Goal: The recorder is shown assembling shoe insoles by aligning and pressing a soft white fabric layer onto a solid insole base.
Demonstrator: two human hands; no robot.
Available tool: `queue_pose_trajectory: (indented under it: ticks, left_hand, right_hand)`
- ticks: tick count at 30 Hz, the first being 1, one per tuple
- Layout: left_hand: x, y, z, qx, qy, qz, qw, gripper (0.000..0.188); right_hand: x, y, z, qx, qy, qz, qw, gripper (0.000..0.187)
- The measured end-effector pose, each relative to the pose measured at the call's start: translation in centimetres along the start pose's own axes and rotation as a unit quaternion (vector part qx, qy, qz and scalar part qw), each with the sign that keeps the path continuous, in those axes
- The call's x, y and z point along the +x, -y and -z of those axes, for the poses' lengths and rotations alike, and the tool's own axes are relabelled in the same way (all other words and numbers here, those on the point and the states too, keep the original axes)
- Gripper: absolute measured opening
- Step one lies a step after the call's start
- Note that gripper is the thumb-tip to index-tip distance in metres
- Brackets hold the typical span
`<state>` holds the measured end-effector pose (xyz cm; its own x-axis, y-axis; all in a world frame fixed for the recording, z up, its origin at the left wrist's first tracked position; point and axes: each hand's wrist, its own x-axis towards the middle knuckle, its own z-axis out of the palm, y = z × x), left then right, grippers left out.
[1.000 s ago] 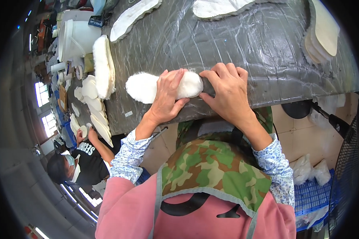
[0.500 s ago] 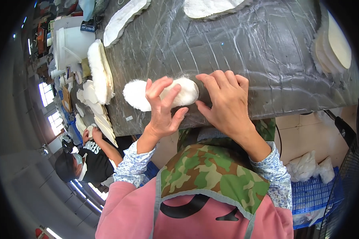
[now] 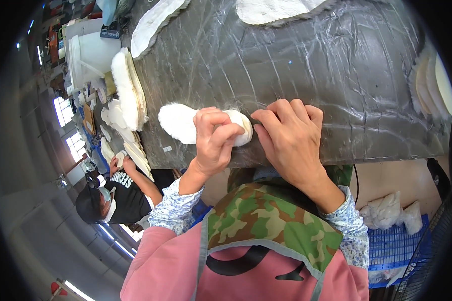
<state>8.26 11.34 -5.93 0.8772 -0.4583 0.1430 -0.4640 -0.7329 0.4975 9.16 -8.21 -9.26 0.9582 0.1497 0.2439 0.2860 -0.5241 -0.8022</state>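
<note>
A fluffy white insole (image 3: 177, 122) lies lengthwise on the dark table near its front edge. My left hand (image 3: 216, 139) is closed over the right half of it, with curled fingers and the thumb brought to the index finger. Beneath these fingers part of the insole is hidden. At its right end a cream layer shows along the rim. Just right of that end is my right hand (image 3: 292, 134), its thumb and index finger drawn together in a pinch. Whatever those fingertips hold, if anything, is too small to make out.
Stacked fluffy insoles (image 3: 128, 90) line the table's left side, with cream pieces (image 3: 135, 150) below them. More insoles lie at the far edge (image 3: 278, 11) and far right (image 3: 434, 83). A co-worker (image 3: 120, 193) handles pieces at lower left. A blue crate (image 3: 394, 248) stands at lower right.
My left hand's spread fingers have curled down onto the insole. My right thumb and index finger have come closer together, and the hand sits slightly farther right. The whole view has shifted a little.
</note>
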Motion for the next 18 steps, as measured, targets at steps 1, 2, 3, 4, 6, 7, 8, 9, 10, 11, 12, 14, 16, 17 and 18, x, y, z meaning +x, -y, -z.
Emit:
queue_pose_trajectory:
  ticks: [1, 2, 3, 4, 6, 7, 8, 9, 10, 11, 12, 14, 16, 17, 18]
  left_hand:
    - [-0.2, 0.2, -0.1, 0.002, 0.000, 0.001, 1.000, 0.019]
    - [-0.3, 0.4, -0.3, -0.038, -0.027, 0.001, 0.999, 0.019]
    - [-0.4, 0.5, -0.5, -0.078, -0.055, 0.000, 0.995, 0.018]
    - [-0.5, 0.7, -0.5, -0.075, -0.056, 0.003, 0.996, 0.018]
    - [-0.6, 0.8, -0.8, -0.119, -0.081, 0.005, 0.990, 0.013]
    - [-0.7, 0.9, -0.7, -0.118, -0.083, 0.007, 0.990, 0.013]
    - [-0.7, 1.0, -0.8, -0.145, -0.096, 0.016, 0.985, 0.012]
    - [-0.7, 1.1, -0.8, -0.172, -0.110, 0.025, 0.979, 0.011]
    - [-0.7, 1.2, -0.6, -0.171, -0.097, 0.025, 0.980, 0.010]
    - [-0.6, 1.2, -0.7, -0.193, -0.091, 0.036, 0.976, 0.009]
    - [-0.8, 1.3, -0.6, -0.172, -0.079, 0.031, 0.981, 0.017]
    - [-1.2, 1.1, -0.7, -0.150, -0.070, 0.027, 0.986, 0.026]
    - [-1.7, 0.0, -1.7, -0.081, -0.169, 0.028, 0.982, 0.049]
    - [-1.9, -0.2, -1.8, -0.081, -0.172, 0.029, 0.981, 0.049]
    - [-2.2, -0.4, -2.0, -0.062, -0.158, 0.053, 0.984, 0.054]
  right_hand:
    - [0.1, 0.1, 0.1, -0.002, 0.003, 0.001, 1.000, 0.007]
    - [0.2, 0.2, 0.2, 0.001, 0.004, 0.002, 1.000, 0.007]
    - [0.5, 0.4, 0.4, 0.005, 0.024, -0.001, 1.000, 0.008]
    - [0.7, 0.6, 0.6, 0.008, 0.044, -0.004, 0.999, 0.011]
    - [0.8, 1.3, 0.9, 0.034, 0.079, -0.035, 0.996, 0.013]
    - [0.9, 1.5, 0.9, 0.061, 0.112, -0.066, 0.990, 0.016]
    - [0.9, 1.6, 0.8, 0.060, 0.113, -0.065, 0.990, 0.016]
    - [1.0, 1.6, 0.6, 0.083, 0.130, -0.073, 0.985, 0.018]
    - [1.0, 1.6, 0.3, 0.106, 0.147, -0.082, 0.980, 0.020]
    - [1.2, 1.5, 0.1, 0.131, 0.142, -0.087, 0.977, 0.021]
    - [1.2, 1.2, -0.5, 0.154, 0.124, -0.085, 0.977, 0.021]
    - [1.5, 1.1, -1.0, 0.176, 0.108, -0.081, 0.975, 0.021]
    - [2.0, 1.5, -1.1, 0.278, 0.121, -0.162, 0.939, 0.017]
    - [2.0, 1.6, -1.0, 0.276, 0.123, -0.161, 0.940, 0.017]
    - [2.1, 1.7, -1.0, 0.307, 0.129, -0.188, 0.924, 0.016]
